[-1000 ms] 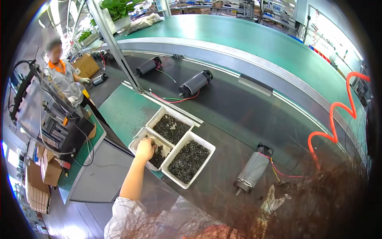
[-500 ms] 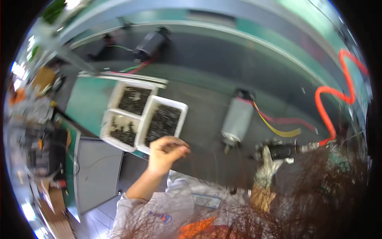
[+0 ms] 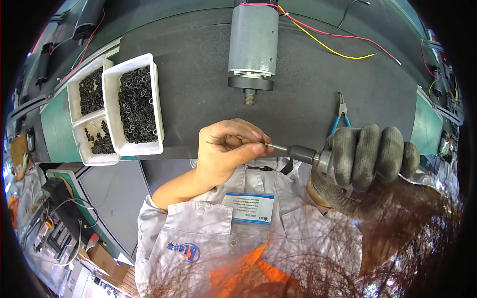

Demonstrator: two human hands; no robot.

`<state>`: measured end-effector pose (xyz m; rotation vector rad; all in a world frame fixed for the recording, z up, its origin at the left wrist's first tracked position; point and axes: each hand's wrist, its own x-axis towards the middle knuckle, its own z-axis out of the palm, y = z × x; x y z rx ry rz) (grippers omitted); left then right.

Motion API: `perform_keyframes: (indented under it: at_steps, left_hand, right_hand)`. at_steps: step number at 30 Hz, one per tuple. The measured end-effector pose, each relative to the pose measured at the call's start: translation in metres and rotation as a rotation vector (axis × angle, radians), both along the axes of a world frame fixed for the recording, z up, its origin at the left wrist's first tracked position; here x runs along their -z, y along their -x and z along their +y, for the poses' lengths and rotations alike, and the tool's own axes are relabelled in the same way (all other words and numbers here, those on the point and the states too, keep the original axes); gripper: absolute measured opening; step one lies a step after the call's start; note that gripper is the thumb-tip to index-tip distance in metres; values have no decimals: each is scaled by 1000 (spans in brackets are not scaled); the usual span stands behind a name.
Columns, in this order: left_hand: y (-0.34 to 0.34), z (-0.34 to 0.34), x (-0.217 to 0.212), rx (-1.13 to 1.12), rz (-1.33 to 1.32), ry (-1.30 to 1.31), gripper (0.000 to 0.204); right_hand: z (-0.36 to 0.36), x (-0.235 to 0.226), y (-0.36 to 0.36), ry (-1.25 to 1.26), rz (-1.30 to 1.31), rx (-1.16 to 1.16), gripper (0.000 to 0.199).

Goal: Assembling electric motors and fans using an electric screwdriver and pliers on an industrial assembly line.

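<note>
Gripping a dark-sleeved driver [image 3: 302, 154] at the table's [image 3: 196, 94] near edge, the gloved right hand [image 3: 370, 156] is curled tight — the bare left hand [image 3: 233, 149] pinches the bit's [image 3: 279, 148] tip, thumb against fingers. A grey motor [image 3: 253, 42] lies beyond; teal-handled pliers [image 3: 341, 110] sit near the glove.

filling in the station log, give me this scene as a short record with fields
left hand: bare, thumb and fingers at the bit of the driver, grip unclear
right hand: gloved, wrapped around the driver
trays: three, white, at left, holding small black parts
motor: grey cylinder, threaded shaft at near end
pliers: teal-handled, just beyond the right hand
</note>
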<state>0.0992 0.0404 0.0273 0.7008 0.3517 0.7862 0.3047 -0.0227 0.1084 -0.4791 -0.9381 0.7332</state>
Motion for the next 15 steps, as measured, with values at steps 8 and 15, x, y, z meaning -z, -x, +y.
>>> perform_keyframes:
  at_steps: [8,15]
  left_hand:
    - [0,-2,0,-60,21,107,14]
    - [2,-1,9,-25,-14,117,14]
  right_hand:
    - [9,2,5,31,-18,-7,44]
    - [15,13,12,35,-32,5,45]
